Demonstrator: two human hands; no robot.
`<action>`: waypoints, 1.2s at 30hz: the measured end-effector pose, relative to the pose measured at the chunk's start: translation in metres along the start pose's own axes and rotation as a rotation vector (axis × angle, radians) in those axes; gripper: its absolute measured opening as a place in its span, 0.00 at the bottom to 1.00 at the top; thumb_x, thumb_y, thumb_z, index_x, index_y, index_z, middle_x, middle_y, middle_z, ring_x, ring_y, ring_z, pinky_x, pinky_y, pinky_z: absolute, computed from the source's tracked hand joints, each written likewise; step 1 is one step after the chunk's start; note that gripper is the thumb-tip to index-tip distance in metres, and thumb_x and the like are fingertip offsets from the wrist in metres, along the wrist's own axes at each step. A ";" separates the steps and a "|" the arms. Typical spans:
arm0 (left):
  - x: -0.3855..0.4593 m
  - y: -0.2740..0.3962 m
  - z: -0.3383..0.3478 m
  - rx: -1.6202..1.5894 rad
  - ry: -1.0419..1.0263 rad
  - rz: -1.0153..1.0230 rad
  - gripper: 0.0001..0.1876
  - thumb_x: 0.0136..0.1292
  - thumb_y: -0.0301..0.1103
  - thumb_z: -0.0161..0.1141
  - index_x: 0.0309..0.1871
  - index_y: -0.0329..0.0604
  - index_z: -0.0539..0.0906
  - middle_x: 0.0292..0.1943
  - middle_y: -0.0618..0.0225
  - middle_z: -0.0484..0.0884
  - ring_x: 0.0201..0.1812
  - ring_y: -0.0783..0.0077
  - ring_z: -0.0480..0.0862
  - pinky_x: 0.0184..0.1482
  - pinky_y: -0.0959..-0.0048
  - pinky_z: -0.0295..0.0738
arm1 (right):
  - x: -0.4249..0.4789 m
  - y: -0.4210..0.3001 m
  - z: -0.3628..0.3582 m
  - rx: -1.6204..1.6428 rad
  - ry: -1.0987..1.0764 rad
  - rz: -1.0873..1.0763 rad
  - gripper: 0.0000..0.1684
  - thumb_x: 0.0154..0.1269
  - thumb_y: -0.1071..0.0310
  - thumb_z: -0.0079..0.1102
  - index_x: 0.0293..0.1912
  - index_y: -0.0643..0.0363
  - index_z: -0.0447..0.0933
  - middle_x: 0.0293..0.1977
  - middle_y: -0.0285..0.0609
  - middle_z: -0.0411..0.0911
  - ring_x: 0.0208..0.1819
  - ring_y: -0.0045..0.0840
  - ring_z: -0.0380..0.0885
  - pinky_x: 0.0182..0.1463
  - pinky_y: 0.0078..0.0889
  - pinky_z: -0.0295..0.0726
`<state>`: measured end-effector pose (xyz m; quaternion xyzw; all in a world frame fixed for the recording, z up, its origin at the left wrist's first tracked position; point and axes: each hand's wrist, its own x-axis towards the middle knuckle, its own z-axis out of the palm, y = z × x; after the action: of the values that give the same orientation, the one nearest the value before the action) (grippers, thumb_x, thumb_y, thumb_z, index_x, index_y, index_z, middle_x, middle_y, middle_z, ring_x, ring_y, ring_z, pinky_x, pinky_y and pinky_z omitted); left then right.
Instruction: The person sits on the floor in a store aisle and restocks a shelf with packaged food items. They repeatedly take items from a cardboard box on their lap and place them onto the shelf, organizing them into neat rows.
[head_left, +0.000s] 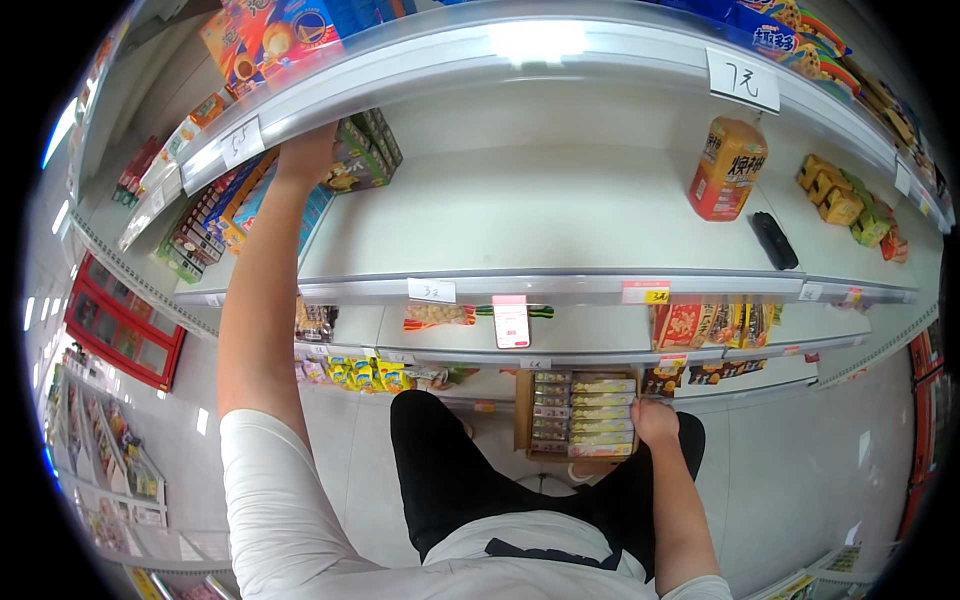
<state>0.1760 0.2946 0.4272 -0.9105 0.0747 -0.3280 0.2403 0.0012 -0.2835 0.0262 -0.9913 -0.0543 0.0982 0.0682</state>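
Note:
My left hand (309, 154) reaches onto the shelf at the upper left, against a stack of dark green patterned boxes (364, 154). The upper shelf's front edge hides its fingers, so I cannot tell whether they hold a box. Down by my knees, my right hand (657, 421) grips the right side of an open cardboard box (523, 412). Inside it stand rows of small packets: greyish ones (551, 411) on the left and pale yellow ones (602, 413) on the right.
The upper shelf edge (450, 56) overhangs my left forearm. On the middle shelf (480, 217) are an orange-labelled bottle (729, 169) and a black object (774, 240). A lit phone (511, 322) rests at its front edge. Snack bags (682, 325) fill lower shelves.

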 end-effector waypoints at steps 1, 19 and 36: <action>-0.002 -0.001 -0.005 -0.023 -0.034 -0.009 0.32 0.53 0.33 0.67 0.62 0.41 0.70 0.58 0.48 0.74 0.60 0.45 0.71 0.60 0.55 0.67 | -0.001 -0.003 -0.004 -0.003 -0.006 0.012 0.24 0.71 0.53 0.38 0.32 0.59 0.78 0.31 0.50 0.82 0.36 0.43 0.81 0.47 0.47 0.75; -0.112 0.155 -0.119 -0.867 0.380 0.277 0.18 0.56 0.34 0.66 0.48 0.40 0.76 0.42 0.55 0.80 0.41 0.52 0.81 0.44 0.58 0.76 | -0.003 -0.001 -0.009 0.045 -0.021 0.018 0.25 0.70 0.52 0.40 0.33 0.58 0.81 0.33 0.48 0.83 0.38 0.41 0.82 0.45 0.46 0.77; -0.191 0.447 0.008 -1.269 -0.207 0.138 0.21 0.60 0.38 0.64 0.54 0.43 0.72 0.38 0.53 0.83 0.35 0.48 0.83 0.34 0.58 0.78 | -0.007 0.000 -0.004 0.081 0.001 0.003 0.23 0.69 0.53 0.41 0.34 0.59 0.79 0.35 0.49 0.82 0.40 0.41 0.81 0.48 0.45 0.75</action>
<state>0.0431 -0.0363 0.0976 -0.8957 0.2888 -0.1142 -0.3183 -0.0048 -0.2849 0.0315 -0.9879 -0.0488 0.1001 0.1080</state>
